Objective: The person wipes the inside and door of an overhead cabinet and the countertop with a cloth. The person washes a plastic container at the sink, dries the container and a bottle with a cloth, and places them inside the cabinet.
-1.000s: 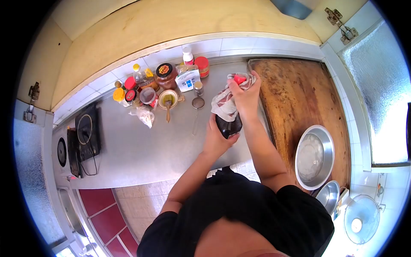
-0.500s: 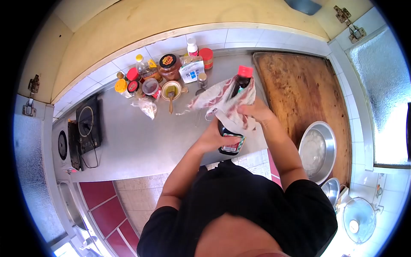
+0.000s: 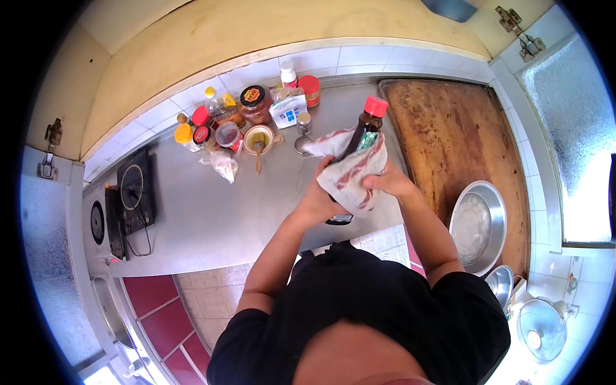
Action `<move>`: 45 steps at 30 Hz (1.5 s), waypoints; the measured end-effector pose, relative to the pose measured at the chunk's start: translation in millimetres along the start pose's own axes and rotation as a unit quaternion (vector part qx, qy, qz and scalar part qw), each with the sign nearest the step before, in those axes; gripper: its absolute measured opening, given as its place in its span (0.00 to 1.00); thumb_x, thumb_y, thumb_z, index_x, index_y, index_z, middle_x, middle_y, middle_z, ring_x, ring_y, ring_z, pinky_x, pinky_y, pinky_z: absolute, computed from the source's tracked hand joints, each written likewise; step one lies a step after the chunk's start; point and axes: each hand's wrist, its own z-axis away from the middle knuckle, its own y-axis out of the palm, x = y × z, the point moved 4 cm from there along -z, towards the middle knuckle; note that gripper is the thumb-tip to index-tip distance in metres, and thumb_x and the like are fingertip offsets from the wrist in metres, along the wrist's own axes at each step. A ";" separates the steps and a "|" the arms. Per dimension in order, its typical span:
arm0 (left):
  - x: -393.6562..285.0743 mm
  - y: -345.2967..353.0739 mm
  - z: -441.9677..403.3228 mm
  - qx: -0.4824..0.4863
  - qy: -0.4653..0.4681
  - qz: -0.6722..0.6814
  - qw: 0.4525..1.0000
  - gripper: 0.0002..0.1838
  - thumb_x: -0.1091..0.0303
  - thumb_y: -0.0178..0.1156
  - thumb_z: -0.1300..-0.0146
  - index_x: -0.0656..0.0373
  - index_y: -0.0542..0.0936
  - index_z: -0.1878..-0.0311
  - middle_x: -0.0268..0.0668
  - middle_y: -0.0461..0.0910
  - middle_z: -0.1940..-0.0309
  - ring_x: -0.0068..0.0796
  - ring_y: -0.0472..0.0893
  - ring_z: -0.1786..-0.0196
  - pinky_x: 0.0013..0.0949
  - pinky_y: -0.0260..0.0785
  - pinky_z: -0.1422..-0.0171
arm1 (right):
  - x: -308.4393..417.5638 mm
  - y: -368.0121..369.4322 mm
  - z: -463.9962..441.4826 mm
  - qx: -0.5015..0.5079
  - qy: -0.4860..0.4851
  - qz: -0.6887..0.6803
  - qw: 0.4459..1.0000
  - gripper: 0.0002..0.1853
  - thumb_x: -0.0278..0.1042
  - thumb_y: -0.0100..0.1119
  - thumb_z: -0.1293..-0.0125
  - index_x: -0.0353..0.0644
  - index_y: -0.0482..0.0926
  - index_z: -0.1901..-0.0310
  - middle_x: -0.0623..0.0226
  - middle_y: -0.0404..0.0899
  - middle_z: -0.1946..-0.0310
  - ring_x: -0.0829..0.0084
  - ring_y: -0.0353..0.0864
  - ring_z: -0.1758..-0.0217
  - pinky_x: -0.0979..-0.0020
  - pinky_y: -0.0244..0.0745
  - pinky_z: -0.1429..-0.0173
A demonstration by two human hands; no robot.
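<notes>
A dark bottle (image 3: pixel 369 122) with a red cap is tilted over the front part of the steel counter, its cap away from me. My left hand (image 3: pixel 319 200) grips the bottle's lower left side. My right hand (image 3: pixel 393 179) is closed on a white cloth (image 3: pixel 356 176) with reddish stripes, pressed against the bottle's body from the right. The cloth covers most of the bottle's middle, and one end of it spreads left. Only the neck, a bit of green label and the dark base show.
Jars and bottles, a large dark-lidded jar (image 3: pixel 255 106) among them, line the back of the steel counter (image 3: pixel 205 218). A bowl with a brush (image 3: pixel 258 154) stands before them. At right, a metal basin (image 3: pixel 478 228) rests on a wooden board (image 3: pixel 449 141). An induction cooker (image 3: pixel 136 192) is at left.
The cloth has moved from the cap down to the bottle's body, baring the red cap and then covering the lower label. My right hand has moved down with it.
</notes>
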 end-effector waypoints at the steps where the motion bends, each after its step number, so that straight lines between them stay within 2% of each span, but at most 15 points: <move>1: -2.1 0.8 1.5 -0.005 -0.030 0.029 0.999 0.60 0.69 0.79 0.68 0.63 0.50 0.33 0.45 0.70 0.43 0.34 0.70 0.39 0.35 0.60 0.34 | -8.7 -8.1 3.7 0.007 0.002 -0.018 1.000 0.36 0.35 0.71 0.49 0.38 0.65 0.39 0.66 0.72 0.45 0.72 0.71 0.42 0.67 0.65 0.37; 5: -13.8 2.6 1.7 -0.033 -0.074 -0.061 0.995 0.60 0.64 0.80 0.70 0.63 0.51 0.34 0.45 0.70 0.44 0.35 0.69 0.39 0.36 0.59 0.33 | -41.1 -16.4 18.3 -0.001 -0.006 -0.024 1.000 0.41 0.37 0.72 0.50 0.37 0.61 0.36 0.66 0.72 0.45 0.71 0.71 0.41 0.67 0.65 0.37; 10: -0.3 19.7 -1.7 -0.117 0.032 -0.154 0.981 0.55 0.62 0.77 0.62 0.63 0.51 0.34 0.44 0.65 0.45 0.36 0.69 0.42 0.36 0.61 0.37 | -17.3 3.8 15.4 -0.021 -0.067 0.042 0.997 0.50 0.40 0.72 0.53 0.37 0.51 0.32 0.63 0.71 0.44 0.71 0.70 0.41 0.67 0.65 0.36; 13: -4.1 26.2 0.8 -0.070 0.114 -0.144 0.980 0.56 0.61 0.77 0.63 0.62 0.51 0.33 0.44 0.65 0.43 0.36 0.67 0.39 0.38 0.60 0.36 | -1.9 4.3 10.1 -0.043 -0.109 -0.012 0.993 0.55 0.43 0.74 0.56 0.38 0.47 0.31 0.62 0.71 0.45 0.69 0.72 0.43 0.67 0.67 0.37; 15: -12.3 8.2 -8.7 0.029 0.025 -0.213 0.976 0.54 0.61 0.75 0.60 0.62 0.52 0.32 0.44 0.64 0.41 0.36 0.66 0.38 0.38 0.59 0.35 | -7.5 -1.3 11.6 -0.082 -0.130 -0.070 0.986 0.54 0.44 0.74 0.56 0.38 0.49 0.32 0.61 0.71 0.45 0.68 0.73 0.43 0.66 0.68 0.38; 16: -15.0 -5.0 -2.4 0.080 -0.033 -0.244 0.966 0.53 0.61 0.75 0.58 0.62 0.53 0.31 0.44 0.64 0.40 0.35 0.65 0.37 0.38 0.58 0.34 | -56.6 -31.3 16.3 -0.076 -0.002 -0.116 0.990 0.54 0.47 0.75 0.58 0.39 0.52 0.33 0.61 0.71 0.45 0.68 0.74 0.44 0.66 0.70 0.40; 18: -28.8 -40.8 -25.0 0.154 0.008 -0.310 0.938 0.48 0.59 0.69 0.50 0.67 0.53 0.31 0.49 0.58 0.34 0.41 0.64 0.34 0.39 0.54 0.31 | -67.5 -28.3 15.5 -0.110 -0.027 -0.184 0.976 0.51 0.50 0.75 0.58 0.39 0.57 0.35 0.61 0.73 0.46 0.68 0.75 0.46 0.66 0.72 0.41; 20: -42.3 -46.0 -63.9 -0.006 -0.063 -0.077 0.995 0.42 0.59 0.66 0.46 0.65 0.57 0.33 0.46 0.65 0.38 0.38 0.66 0.36 0.38 0.56 0.31 | -75.5 -26.8 6.5 -0.105 -0.033 -0.198 0.974 0.50 0.49 0.75 0.58 0.39 0.58 0.36 0.61 0.73 0.47 0.69 0.75 0.46 0.66 0.72 0.41; 23: -62.3 -9.9 -108.3 0.030 -0.102 0.163 0.981 0.26 0.61 0.68 0.46 0.64 0.71 0.48 0.40 0.77 0.58 0.29 0.79 0.54 0.31 0.71 0.51 | -63.9 -10.1 1.4 -0.029 -0.023 -0.179 0.983 0.48 0.46 0.74 0.56 0.38 0.59 0.36 0.62 0.74 0.48 0.70 0.74 0.45 0.67 0.70 0.40; 26: -67.4 0.9 -114.6 -0.017 -0.092 0.070 0.993 0.15 0.65 0.67 0.45 0.61 0.72 0.63 0.35 0.77 0.70 0.23 0.78 0.70 0.28 0.71 0.65 | -37.9 -1.4 -3.2 0.029 -0.007 -0.120 0.992 0.45 0.41 0.73 0.54 0.38 0.59 0.36 0.63 0.74 0.48 0.71 0.73 0.44 0.68 0.68 0.39; 29: -71.1 5.2 -103.5 -0.163 -0.047 -0.033 0.985 0.12 0.67 0.66 0.47 0.61 0.72 0.70 0.32 0.76 0.76 0.22 0.75 0.72 0.28 0.69 0.65 | 10.7 15.8 -2.2 -0.049 -0.020 0.083 0.995 0.44 0.43 0.73 0.54 0.36 0.61 0.38 0.60 0.74 0.47 0.69 0.74 0.43 0.68 0.67 0.40; 33: -72.5 18.0 -80.2 -0.228 0.060 -0.103 0.966 0.10 0.72 0.65 0.48 0.60 0.72 0.68 0.31 0.75 0.76 0.19 0.73 0.73 0.24 0.68 0.66 | 15.9 30.1 -3.4 -0.243 -0.114 0.360 0.893 0.45 0.47 0.75 0.60 0.36 0.65 0.41 0.59 0.78 0.54 0.63 0.78 0.49 0.67 0.70 0.45; 40: -119.6 0.8 -63.0 -0.209 0.156 0.163 0.952 0.09 0.83 0.56 0.45 0.60 0.69 0.65 0.35 0.74 0.76 0.25 0.74 0.75 0.29 0.69 0.68 | -25.1 -19.7 7.6 0.022 -0.116 0.011 0.993 0.37 0.32 0.72 0.52 0.40 0.66 0.40 0.68 0.75 0.49 0.76 0.74 0.47 0.70 0.69 0.41; 42: -134.5 -5.9 -62.0 -0.224 0.179 0.171 0.943 0.10 0.85 0.55 0.45 0.60 0.68 0.64 0.36 0.74 0.76 0.26 0.75 0.75 0.30 0.69 0.69 | -63.6 -23.1 13.4 -0.098 -0.097 0.098 0.985 0.41 0.36 0.71 0.51 0.40 0.61 0.36 0.63 0.71 0.43 0.70 0.71 0.42 0.67 0.64 0.36; 45: -135.4 7.3 -59.4 -0.249 0.239 0.158 0.925 0.10 0.85 0.53 0.44 0.60 0.67 0.63 0.37 0.74 0.76 0.26 0.74 0.75 0.31 0.69 0.69 | -64.3 -8.8 2.2 -0.282 -0.386 0.027 0.878 0.28 0.47 0.56 0.38 0.44 0.66 0.39 0.62 0.71 0.43 0.65 0.72 0.42 0.64 0.65 0.35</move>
